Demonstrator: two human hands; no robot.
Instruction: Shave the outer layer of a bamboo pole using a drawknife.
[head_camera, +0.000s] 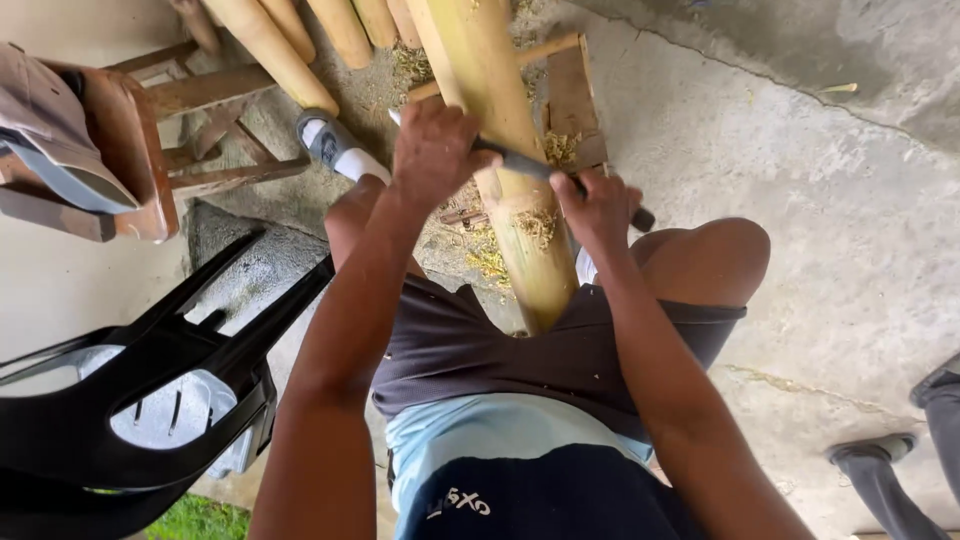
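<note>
A thick yellow-green bamboo pole (500, 110) runs from the top of the view down to my lap, its cut end between my thighs. A dark blade tool (525, 165) lies across the pole. My left hand (435, 150) grips its left end and my right hand (600, 210) grips its right handle. Pale shavings (538, 225) cling to the pole just below the blade.
Several more bamboo poles (280, 50) lean at the top left. A wooden stool (130, 150) stands at left, a black plastic chair (130, 390) at lower left. A small wooden frame (572, 95) sits under the pole. Another person's foot (870, 455) shows at lower right on the concrete floor.
</note>
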